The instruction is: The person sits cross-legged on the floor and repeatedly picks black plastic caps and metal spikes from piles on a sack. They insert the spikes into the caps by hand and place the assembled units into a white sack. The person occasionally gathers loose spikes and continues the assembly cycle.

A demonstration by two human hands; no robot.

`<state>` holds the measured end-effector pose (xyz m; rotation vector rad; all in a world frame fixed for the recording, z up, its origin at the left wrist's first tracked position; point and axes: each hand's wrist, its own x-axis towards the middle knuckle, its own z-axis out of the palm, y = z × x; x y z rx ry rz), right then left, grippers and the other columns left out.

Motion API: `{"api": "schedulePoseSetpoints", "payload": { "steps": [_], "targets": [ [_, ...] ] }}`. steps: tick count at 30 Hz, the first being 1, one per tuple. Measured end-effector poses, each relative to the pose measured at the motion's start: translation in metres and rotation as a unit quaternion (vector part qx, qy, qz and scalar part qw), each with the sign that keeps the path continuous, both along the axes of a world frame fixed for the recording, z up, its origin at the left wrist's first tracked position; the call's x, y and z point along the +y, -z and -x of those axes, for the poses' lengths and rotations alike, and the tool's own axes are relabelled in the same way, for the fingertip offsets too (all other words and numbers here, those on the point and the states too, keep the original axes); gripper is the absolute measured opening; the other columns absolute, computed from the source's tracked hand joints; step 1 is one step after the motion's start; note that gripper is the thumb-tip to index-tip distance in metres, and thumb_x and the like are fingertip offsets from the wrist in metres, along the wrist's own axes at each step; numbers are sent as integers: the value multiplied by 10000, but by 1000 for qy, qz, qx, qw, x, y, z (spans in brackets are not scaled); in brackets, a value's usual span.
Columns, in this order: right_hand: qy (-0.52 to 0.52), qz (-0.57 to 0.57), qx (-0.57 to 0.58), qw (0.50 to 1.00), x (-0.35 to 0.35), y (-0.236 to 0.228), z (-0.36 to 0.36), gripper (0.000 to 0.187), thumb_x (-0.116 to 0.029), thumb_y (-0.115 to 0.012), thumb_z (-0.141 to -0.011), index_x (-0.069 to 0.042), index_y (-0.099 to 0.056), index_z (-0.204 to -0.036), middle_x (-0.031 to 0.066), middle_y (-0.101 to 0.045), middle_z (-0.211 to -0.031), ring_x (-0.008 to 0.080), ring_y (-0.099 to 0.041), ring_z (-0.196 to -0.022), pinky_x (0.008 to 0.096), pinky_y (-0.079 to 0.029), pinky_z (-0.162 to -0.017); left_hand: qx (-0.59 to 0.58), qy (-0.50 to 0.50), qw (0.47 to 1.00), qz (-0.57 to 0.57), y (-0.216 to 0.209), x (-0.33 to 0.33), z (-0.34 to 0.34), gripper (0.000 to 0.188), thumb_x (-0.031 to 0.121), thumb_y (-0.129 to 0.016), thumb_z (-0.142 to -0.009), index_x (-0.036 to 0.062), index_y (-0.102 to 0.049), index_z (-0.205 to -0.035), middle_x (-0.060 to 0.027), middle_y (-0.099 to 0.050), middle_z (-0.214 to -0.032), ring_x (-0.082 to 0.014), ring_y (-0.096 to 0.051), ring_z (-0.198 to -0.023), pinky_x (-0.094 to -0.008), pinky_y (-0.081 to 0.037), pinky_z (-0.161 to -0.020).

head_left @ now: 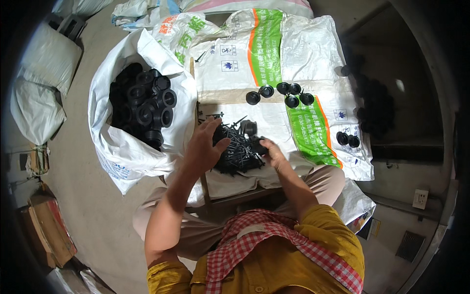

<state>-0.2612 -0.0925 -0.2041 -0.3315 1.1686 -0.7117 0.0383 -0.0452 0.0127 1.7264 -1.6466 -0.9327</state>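
Here's my left hand (206, 142), fingers spread, at nine o'clock on the heap of black spiky parts (237, 157) in front of me, and at three o'clock my right hand (275, 153) pinches a dark round piece (258, 145). One careless sweep and tangled stems could spill off the white sacking (235, 183) at six o'clock; a loose pinch might lose the piece among all that black.

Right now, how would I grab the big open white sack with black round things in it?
Probably pinch the white sack by its loose rim, from the near side: its mouth gapes open, and the thin edge folds loosely around the black round pieces.
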Motion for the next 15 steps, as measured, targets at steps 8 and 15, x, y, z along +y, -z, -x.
{"api": "schedulePoseSetpoints", "payload": {
  "steps": [8,15],
  "targets": [
    [-215,635,442,595,52,-177,-102,1018,-14,-778,-646,-25,-157,-1452,171,-504,-1316,250,-499,-1114,374,-347,-1038,355,-117,902,-217,6,4,-4,566,403,-644,-887,2,-512,-1263,-169,-615,-1067,-238,-632,-856,-331,-538,-659],
    [-260,471,159,828,33,-207,-87,422,-31,-738,-776,-31,-508,-1128,113,-667,-987,191,-619,-936,330,-474,-888,442,-17,869,-223,-12,18,-3,404,341,-643,-895,-9,-572,-1085,-87,-634,-840,-158,-630,-548,-279,-541,-454]
  ]
}}
